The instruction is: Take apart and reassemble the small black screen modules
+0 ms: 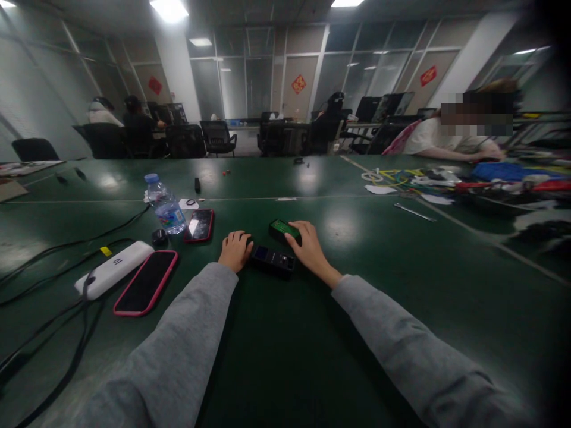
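Observation:
A black box-shaped device (272, 261) lies on the dark green table (312, 356) between my two hands. My left hand (235, 250) rests at its left end with fingers curled against it. My right hand (307, 248) lies beside its right end, fingers bent over a small black piece with a green circuit board (282, 228) just behind the device. Both arms wear grey sleeves.
To the left lie two phones in red cases (146, 282) (198, 225), a white power bank (113, 268) with black cables, a small black knob (159, 237) and a water bottle (165, 205). A person sits at the far right behind wires and parts (468, 178). A wrench (414, 212) lies nearby.

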A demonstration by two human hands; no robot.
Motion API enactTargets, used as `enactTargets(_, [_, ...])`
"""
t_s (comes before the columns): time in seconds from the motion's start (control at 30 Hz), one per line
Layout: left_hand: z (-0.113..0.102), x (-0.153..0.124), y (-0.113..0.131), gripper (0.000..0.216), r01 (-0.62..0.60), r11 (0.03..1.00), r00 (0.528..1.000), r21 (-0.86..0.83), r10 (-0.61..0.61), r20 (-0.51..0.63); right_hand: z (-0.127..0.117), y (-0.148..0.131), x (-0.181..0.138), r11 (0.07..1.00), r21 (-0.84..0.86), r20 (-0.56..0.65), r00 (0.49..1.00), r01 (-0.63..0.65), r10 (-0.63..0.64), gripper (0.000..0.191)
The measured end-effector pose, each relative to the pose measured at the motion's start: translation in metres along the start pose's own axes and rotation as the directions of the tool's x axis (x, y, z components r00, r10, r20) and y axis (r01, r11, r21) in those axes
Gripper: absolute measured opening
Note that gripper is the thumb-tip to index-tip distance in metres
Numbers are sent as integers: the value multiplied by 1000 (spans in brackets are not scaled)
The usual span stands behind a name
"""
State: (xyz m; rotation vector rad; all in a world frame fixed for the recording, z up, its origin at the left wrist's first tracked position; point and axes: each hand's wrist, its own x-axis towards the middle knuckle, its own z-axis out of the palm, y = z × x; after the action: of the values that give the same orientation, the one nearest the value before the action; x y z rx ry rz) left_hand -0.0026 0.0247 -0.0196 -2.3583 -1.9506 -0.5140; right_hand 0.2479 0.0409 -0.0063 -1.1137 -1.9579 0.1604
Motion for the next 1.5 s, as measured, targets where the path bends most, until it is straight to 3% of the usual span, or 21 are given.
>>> enactTargets(0.1, [1, 1, 1, 37, 3, 1000, 1000, 4, -3, -3, -12, -20, 2, 997, 72, -32, 999, 43, -41, 31])
enactTargets(0.27, [-1, 0, 2, 38, -6, 1000, 1000, -2, 6, 0, -30, -55, 11, 967, 248, 52, 995, 65, -80, 26])
enactTargets(0.37, [-2, 0, 2, 37, -16, 1000, 1000, -4, 16, -3, -38, -63, 16, 946, 323, 243, 968, -15, -68, 29])
enactTargets(0.4, [-2, 0, 2, 37, -19, 1000, 1000, -4, 19, -5, -40, -62, 16, 942, 334, 355, 930, -28, -98, 33])
enactTargets(0.47, [-1, 0, 1, 37, -25, 1000, 1000, -4, 25, -6, -46, -59, 14, 942, 336, 570, 800, -22, -185, 52])
enactTargets(0.57, [-1, 0, 1, 36, -16, 1000, 1000, -13, 16, -7, -54, -52, 11, 945, 327, 734, 627, 11, -261, 82])
enactTargets(0.67, [-2, 0, 2, 34, -21, 999, 1000, -49, 20, -10, -54, -50, 10, 947, 320, 779, 570, -3, -261, 79])
enactTargets(0.73, [-3, 0, 1, 33, -16, 996, 999, -87, 13, -37, -47, -52, 7, 956, 292, 754, 614, 6, -234, 75])
enactTargets(0.83, [-1, 2, -5, 32, 91, 983, 988, -158, -110, -111, -26, -59, -1, 994, 111, 581, 811, 9, -72, 71])
enactTargets(0.93, [3, 7, -13, 31, 172, 945, 953, -280, -231, -194, -6, -64, -10, 1000, -27, 401, 916, 3, 8, 60])
enactTargets(1.03, [3, 10, -17, 28, 111, 924, 940, -365, -217, -262, 0, -63, -10, 996, -47, 263, 963, 77, -62, 40])
enactTargets(1.17, [-8, 4, -5, 31, -65, 947, 938, -316, -50, -344, -5, -44, -3, 980, -183, 43, 997, 72, -65, 32])
enactTargets(1.33, [-25, -7, 17, 31, -256, 956, 921, -144, 196, -336, 0, -11, -4, 965, -244, 78, 994, 91, -74, 39])
enactTargets(1.5, [-27, -8, 22, 35, -298, 947, 931, -122, 260, -255, 7, 3, -8, 971, -235, 77, 997, 35, -17, 38])
